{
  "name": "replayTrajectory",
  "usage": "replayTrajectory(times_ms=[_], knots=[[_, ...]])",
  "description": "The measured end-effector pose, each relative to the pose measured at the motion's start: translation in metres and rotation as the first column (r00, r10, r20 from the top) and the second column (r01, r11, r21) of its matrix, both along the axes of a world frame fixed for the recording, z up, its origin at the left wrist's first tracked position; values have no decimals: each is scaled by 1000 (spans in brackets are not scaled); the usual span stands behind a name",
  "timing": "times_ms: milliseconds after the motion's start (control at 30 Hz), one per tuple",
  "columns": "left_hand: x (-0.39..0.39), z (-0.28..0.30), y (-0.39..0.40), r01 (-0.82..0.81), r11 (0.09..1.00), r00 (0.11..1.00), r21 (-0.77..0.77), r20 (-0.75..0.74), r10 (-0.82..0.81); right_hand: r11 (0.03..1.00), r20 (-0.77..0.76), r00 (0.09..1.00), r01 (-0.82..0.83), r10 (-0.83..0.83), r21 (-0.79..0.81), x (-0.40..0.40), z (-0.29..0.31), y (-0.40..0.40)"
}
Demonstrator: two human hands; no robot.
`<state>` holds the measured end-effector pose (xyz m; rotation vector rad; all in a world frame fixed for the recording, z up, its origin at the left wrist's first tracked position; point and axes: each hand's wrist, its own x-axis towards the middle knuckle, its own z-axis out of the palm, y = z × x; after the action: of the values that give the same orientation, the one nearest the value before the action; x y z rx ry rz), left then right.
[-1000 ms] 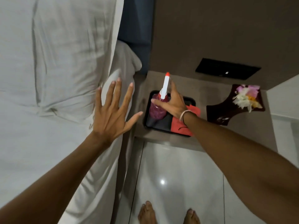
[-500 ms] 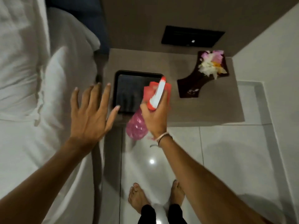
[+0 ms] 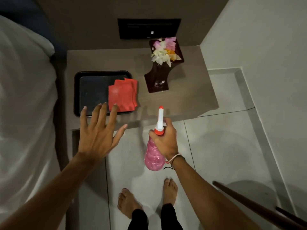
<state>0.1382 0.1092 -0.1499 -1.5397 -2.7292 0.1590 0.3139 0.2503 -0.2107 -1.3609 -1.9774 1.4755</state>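
One pink spray bottle (image 3: 153, 156) is held in the air just short of the bedside table (image 3: 182, 100). The right hand (image 3: 166, 138) grips its neck, fingers curled round it. Its long axis runs away from the person, white nozzle aimed at the tabletop. The left hand (image 3: 98, 130), fingers spread and empty, is the nearer one to the red cloth (image 3: 123, 95), which lies at its fingertips on a black tray (image 3: 76, 90).

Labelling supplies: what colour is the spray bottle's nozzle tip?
Red-orange tip on the white nozzle of the pink plastic spray bottle; head view.
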Motion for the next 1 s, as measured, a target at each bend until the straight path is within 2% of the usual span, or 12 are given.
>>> replayTrajectory(times_ms=[300, 533, 833, 1000], knots=[[1, -4, -19, -47, 998, 999, -35, -25, 46, 998, -3, 1000, 30, -30, -52, -8, -4, 4], [-26, 0, -43, -132, 991, 990, -23, -50, 131, 998, -44, 998, -56, 55, -17, -30, 19, -3], [-77, -1, -78, -231, 973, 971, 7, -63, 231, 968, -270, 944, -136, 191, 210, -150, 61, -10], [-97, -4, -84, -265, 964, 964, -10, -16, 264, 935, -318, 917, -130, 240, 329, -237, 62, -7]])
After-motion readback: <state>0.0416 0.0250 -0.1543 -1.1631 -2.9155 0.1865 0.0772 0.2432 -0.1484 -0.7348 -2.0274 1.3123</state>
